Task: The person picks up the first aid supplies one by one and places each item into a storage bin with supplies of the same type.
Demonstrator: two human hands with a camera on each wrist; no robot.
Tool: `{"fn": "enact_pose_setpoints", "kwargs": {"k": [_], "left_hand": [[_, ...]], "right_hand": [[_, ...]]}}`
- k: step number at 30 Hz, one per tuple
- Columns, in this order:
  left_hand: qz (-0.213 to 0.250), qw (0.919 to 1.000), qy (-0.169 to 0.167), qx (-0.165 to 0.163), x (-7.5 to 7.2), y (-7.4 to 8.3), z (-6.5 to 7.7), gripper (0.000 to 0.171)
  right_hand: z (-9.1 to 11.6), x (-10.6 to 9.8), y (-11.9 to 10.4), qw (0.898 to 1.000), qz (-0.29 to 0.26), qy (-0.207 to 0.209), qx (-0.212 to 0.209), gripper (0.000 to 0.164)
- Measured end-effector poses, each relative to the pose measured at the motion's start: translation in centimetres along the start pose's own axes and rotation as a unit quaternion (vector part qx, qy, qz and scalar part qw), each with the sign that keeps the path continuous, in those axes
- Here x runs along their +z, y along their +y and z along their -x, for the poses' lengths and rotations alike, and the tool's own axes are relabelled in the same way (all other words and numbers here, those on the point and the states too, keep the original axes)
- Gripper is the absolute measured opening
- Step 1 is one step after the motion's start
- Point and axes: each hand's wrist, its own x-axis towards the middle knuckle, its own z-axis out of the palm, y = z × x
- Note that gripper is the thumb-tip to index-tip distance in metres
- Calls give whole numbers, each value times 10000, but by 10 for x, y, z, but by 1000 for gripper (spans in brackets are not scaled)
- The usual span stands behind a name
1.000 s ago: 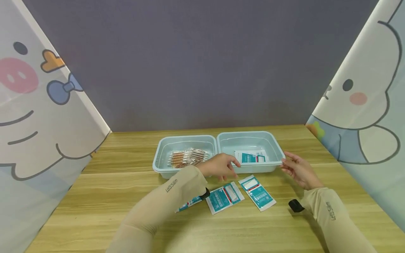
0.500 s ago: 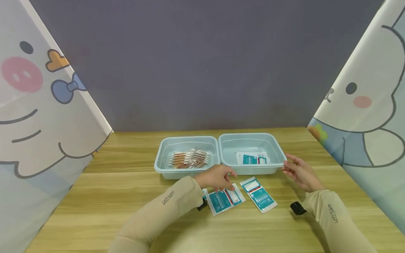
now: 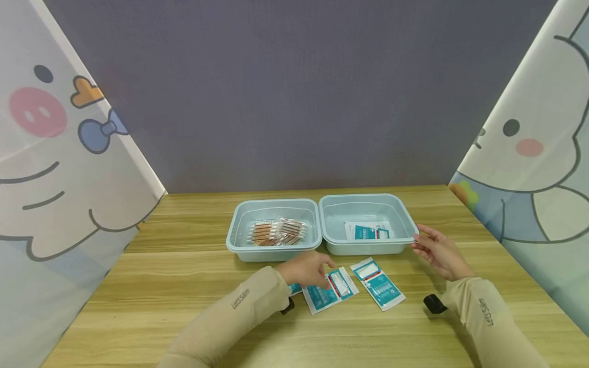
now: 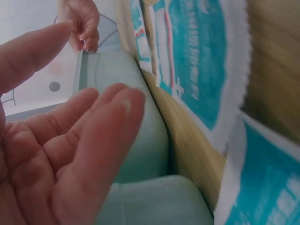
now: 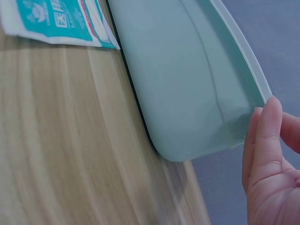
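Observation:
My left hand (image 3: 304, 269) hovers over the teal-and-white sealed packets on the table, its fingers loosely bent and holding nothing. Beneath it lies the middle packet (image 3: 322, 300); another packet (image 3: 295, 289) is mostly covered by the hand. A third packet (image 3: 379, 286) lies apart to the right. In the left wrist view there is a gap between the thumb and the other fingers, and a packet (image 4: 201, 61) is close by. My right hand (image 3: 440, 254) pinches the front right corner of the right plastic bin (image 3: 368, 248), thumb and fingers on its rim (image 5: 255, 77).
Touching that bin on its left is a matching bin (image 3: 276, 254) with several packs of brown-stemmed cotton swabs (image 3: 278, 232). Flat packets (image 3: 365, 231) lie inside the right bin. A grey panel (image 3: 294, 102) stands behind the wooden table (image 3: 184, 255), with cartoon-printed panels at both sides.
My left hand has moved down and leftward from the front of the right bin to above the packets. The right hand keeps its grip on the bin's corner.

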Motion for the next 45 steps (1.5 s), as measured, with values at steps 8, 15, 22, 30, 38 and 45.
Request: {"fn": "enact_pose_setpoints", "kwargs": {"k": [8,15,22,30,38,45], "left_hand": [[-1379,9903,62,-176,1,-12,1,49],[-2150,9759,-97,-354,4,-15,4,52],[-2243,9740,-71,-310,8,-16,-1,49],[-2029,9780,-255,-417,14,-16,-6,32],[-1112,9899,-375,-791,16,-13,-4,24],[-351,9957,-510,-692,4,-12,-1,21]], "right_hand": [[1,-1,1,10000,23,52,-12,27],[1,0,2,10000,49,21,-55,25],[3,-2,0,10000,64,44,-43,24],[1,-2,1,9999,153,59,-36,26],[3,0,3,10000,77,39,-42,25],[1,1,1,10000,-31,6,-78,25]]}}
